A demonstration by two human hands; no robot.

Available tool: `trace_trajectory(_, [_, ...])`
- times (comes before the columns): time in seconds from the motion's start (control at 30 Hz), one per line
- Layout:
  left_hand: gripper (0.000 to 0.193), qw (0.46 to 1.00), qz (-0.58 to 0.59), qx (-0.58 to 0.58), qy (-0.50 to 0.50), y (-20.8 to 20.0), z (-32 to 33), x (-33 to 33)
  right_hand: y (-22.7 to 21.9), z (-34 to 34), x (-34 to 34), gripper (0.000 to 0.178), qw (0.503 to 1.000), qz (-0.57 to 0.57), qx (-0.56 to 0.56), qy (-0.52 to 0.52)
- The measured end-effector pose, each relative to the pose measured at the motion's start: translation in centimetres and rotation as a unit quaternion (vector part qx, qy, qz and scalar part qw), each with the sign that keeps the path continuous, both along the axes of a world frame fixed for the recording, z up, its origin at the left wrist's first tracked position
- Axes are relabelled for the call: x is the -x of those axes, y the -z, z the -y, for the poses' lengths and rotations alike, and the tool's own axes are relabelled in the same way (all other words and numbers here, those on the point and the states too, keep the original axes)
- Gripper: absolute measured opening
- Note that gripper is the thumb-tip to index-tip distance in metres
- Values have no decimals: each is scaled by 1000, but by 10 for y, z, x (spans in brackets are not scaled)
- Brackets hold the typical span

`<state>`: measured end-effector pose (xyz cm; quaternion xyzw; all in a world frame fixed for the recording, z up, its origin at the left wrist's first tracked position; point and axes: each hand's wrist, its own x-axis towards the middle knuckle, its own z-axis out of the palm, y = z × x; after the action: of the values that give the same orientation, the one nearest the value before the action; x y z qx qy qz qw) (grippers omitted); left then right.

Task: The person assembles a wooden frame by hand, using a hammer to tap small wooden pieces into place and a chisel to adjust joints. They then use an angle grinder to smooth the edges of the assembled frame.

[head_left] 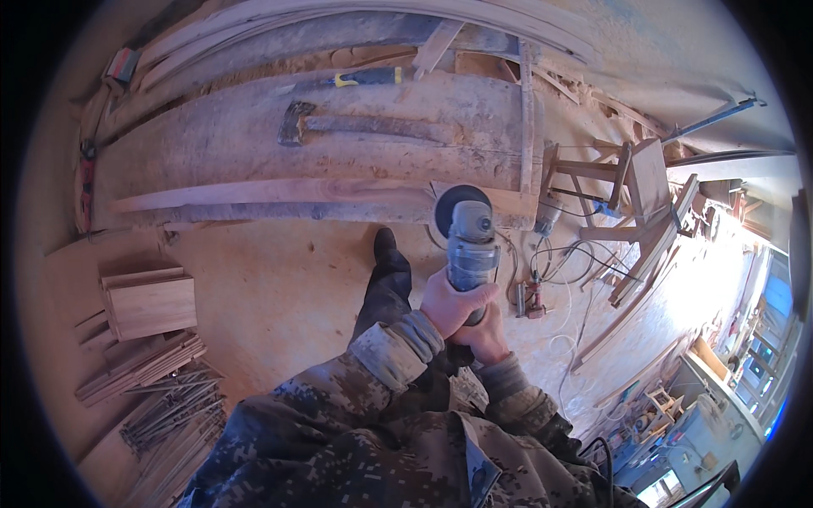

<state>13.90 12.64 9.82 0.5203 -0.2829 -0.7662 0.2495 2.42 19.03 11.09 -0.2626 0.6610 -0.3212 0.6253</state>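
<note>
An angle grinder [472,258] with a grey-blue body and a dark round disc [450,206] points away from me. My left hand [453,303] is wrapped round its body. Behind it, my right hand [486,339] closes on the rear end, partly hidden by the left wrist. The disc overlaps a long pale wooden strip [279,194] lying along the near edge of the workbench [203,127]; whether it touches the wood I cannot tell. Farther back on the bench lie a hammer [373,128] with a wooden handle and a tool with a yellow-and-black handle [368,77].
Stacked boards [152,306] and thin metal rods [174,406] lie on the left. To the right are a wooden stool-like frame [648,178], looping cables [576,254] and a red power tool [534,303] on the floor. Long planks [339,17] line the bench's far side.
</note>
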Motion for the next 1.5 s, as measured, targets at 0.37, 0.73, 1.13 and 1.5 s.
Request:
trace_trajectory(0.37, [71, 721, 365, 581, 92, 43, 102, -47, -7, -17, 48, 36, 983, 49, -5, 176])
trace_trajectory(0.73, [73, 709, 357, 595, 126, 85, 114, -47, -10, -34, 49, 33, 990, -6, -23, 137])
trace_trajectory(1.13, [62, 778, 359, 514, -29, 37, 73, -49, -17, -35, 36, 45, 992, 34, -20, 121])
trace_trajectory(1.5, [34, 994, -56, -89, -29, 17, 4, -9, 7, 18, 5, 58, 996, 56, -12, -67])
